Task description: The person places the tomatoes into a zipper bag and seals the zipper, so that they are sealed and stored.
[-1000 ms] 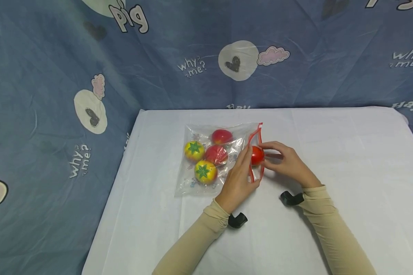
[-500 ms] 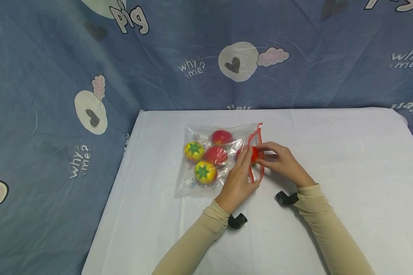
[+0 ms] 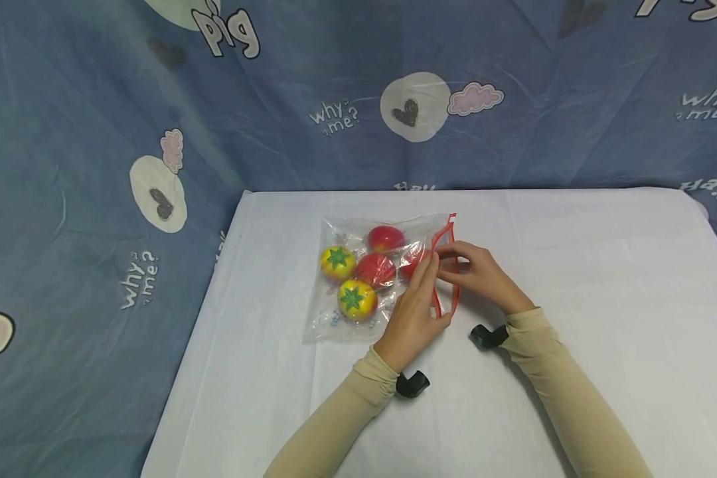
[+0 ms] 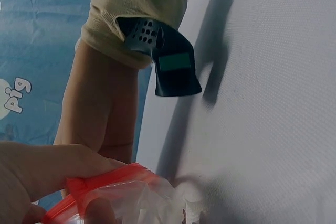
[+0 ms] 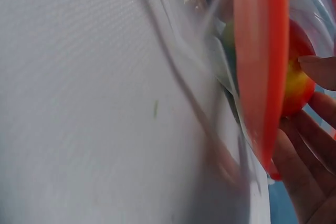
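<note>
A clear zip bag [image 3: 318, 325] with a red zip edge [image 3: 457, 302] lies flat, its mouth facing right. My left hand [image 3: 407, 322] holds the bag at the mouth, thumb along the red edge in the left wrist view. My right hand [image 3: 484, 275] reaches into the mouth and holds a red-and-yellow tomato [image 5: 298, 87] with its fingertips. From above, that tomato is partly hidden behind the left fingers. Deeper inside lie two yellow tomatoes with green star-shaped tops [image 3: 337, 263] and two red ones [image 3: 385, 238].
The bag lies on a table with a white cloth [image 3: 603, 279]. A blue printed curtain [image 3: 334, 159] hangs behind and to the left. Dark wrist mounts [image 3: 413, 384] stick out from both sleeves near the tabletop.
My right hand has moved left, carrying the red tomato from the bag's mouth further inside. The left hand and the other tomatoes have stayed put.
</note>
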{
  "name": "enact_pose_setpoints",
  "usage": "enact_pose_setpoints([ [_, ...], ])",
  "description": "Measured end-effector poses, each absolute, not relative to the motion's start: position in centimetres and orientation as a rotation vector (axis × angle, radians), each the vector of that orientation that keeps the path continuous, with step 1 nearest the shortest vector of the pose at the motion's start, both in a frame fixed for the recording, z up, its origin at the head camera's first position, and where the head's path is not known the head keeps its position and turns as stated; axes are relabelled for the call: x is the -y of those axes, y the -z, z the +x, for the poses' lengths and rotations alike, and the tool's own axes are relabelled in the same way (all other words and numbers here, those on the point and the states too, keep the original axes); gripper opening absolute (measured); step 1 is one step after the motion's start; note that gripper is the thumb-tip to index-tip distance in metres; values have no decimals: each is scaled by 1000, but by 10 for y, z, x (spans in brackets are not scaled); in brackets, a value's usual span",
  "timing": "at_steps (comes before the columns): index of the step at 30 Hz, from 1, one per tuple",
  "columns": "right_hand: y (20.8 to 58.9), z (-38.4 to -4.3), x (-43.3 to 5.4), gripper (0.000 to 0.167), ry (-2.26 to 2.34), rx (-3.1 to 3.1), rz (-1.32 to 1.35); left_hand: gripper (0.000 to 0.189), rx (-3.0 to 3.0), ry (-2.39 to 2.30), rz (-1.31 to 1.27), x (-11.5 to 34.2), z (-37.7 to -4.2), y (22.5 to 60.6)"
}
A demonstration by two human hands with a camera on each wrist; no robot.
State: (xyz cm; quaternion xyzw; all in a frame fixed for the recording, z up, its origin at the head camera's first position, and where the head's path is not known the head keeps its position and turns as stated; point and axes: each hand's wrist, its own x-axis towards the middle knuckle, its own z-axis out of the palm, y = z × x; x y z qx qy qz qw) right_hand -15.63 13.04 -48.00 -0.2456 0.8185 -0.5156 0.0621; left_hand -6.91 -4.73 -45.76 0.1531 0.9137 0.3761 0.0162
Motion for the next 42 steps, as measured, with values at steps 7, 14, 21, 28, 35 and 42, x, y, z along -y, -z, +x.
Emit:
enact_pose_setpoints([
  [7, 481, -163, -122, 38, 1556, -2465, -738, 106, -2865, -1154, 475, 48, -69, 457],
  [14, 483, -168, -115, 29, 1589, -2506, -757, 104, -2881, -1157, 498, 48, -70, 459],
  [21, 484, -172, -110, 24, 1580, -2523, -753, 105, -2899, -1167, 540, 50, -71, 460],
  [28, 481, -172, -103, 27, 1525, -2611, -622, 105, -2912, -1167, 552, 50, -70, 461],
  [35, 480, -171, -99, 32, 1534, -2610, -536, 105, -2900, -1185, 563, 50, -70, 461],
  [42, 482, -175, -95, 33, 1554, -2586, -540, 105, -2885, -1200, 559, 50, -70, 461],
])
